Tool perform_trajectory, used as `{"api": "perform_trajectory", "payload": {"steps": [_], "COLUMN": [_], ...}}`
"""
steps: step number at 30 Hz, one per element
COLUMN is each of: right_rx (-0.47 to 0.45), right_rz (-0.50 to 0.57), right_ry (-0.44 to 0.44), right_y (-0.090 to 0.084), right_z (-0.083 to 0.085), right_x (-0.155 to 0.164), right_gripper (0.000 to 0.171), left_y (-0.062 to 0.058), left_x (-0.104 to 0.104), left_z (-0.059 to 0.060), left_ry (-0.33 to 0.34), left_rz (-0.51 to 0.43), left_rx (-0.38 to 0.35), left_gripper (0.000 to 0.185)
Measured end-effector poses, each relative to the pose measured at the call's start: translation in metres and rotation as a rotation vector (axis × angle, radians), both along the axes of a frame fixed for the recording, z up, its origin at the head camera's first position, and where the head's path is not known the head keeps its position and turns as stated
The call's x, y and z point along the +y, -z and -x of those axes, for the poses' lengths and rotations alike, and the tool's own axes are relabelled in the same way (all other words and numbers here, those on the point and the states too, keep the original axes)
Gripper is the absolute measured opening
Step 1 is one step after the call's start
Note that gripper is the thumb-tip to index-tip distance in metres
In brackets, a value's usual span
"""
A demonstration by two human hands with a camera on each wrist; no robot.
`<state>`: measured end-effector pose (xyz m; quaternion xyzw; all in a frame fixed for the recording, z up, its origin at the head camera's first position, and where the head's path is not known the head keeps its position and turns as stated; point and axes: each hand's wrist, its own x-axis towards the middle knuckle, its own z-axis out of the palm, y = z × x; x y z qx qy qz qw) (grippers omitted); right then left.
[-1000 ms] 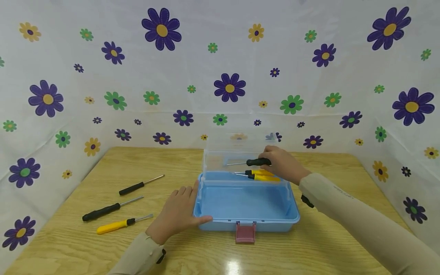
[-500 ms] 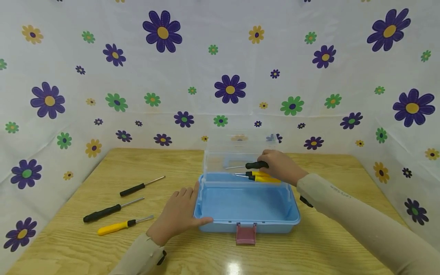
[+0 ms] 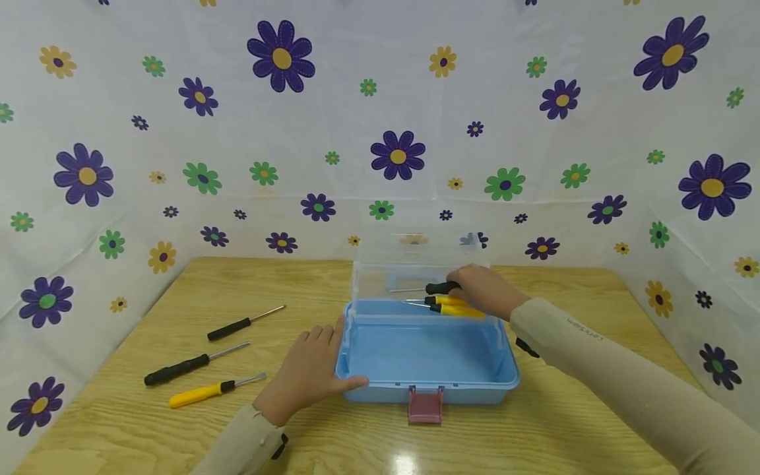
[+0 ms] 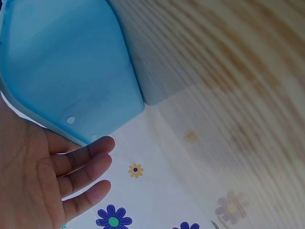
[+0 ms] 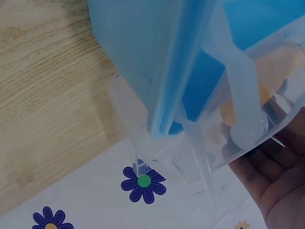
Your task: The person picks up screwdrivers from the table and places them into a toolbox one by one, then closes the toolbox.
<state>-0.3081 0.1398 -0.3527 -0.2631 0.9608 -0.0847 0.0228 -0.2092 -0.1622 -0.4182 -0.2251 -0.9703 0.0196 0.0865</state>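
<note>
— Lower now, your right hand [image 3: 483, 290] brings the black screwdriver [image 3: 442, 287], fingers wrapped round its handle, above the yellow screwdrivers [image 3: 454, 305] in the blue toolbox [image 3: 424, 386].
— Your left hand [image 3: 309, 373] lies flat against its wall; let go early and it could roll off the tray.

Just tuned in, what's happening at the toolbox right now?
A person is working at an open blue toolbox on a wooden table. The right hand holds a black screwdriver at the box's back edge, just above two yellow screwdrivers already there. The left hand rests flat against the box's left side. Three more screwdrivers, two black and one yellow, lie on the table to the left.
</note>
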Motion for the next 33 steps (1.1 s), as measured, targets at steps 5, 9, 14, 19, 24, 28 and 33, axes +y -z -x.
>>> {"api": "perform_trajectory", "payload": {"steps": [5, 9, 14, 19, 24, 28, 33], "right_rx": [-0.032, -0.032, -0.031, -0.034, -0.039, -0.041, -0.033], "right_rz": [0.000, -0.015, -0.010, 0.009, 0.029, 0.046, 0.059], "right_ry": [0.012, 0.011, 0.016, 0.008, 0.005, 0.006, 0.014], "right_y": [0.002, 0.002, 0.004, 0.005, 0.005, 0.005, 0.003], "right_z": [0.001, 0.001, 0.002, 0.002, 0.002, 0.002, 0.000], "right_x": [0.000, 0.000, 0.001, 0.004, 0.008, 0.012, 0.018], "right_gripper": [0.018, 0.018, 0.019, 0.021, 0.027, 0.029, 0.032], "left_y": [0.001, 0.002, 0.002, 0.003, 0.003, 0.002, 0.002], "left_x": [0.000, 0.000, 0.000, -0.001, -0.001, 0.000, 0.000], "left_z": [0.000, 0.001, 0.000, 0.001, 0.001, 0.000, 0.000], "left_ry": [-0.003, -0.001, 0.005, 0.009, 0.012, 0.010, 0.001], "left_rz": [0.000, 0.001, -0.003, -0.003, -0.007, -0.020, -0.024], "left_rx": [0.001, 0.007, 0.020, 0.026, 0.019, 0.007, 0.003], "left_gripper": [0.113, 0.113, 0.113, 0.113, 0.114, 0.113, 0.114]}}
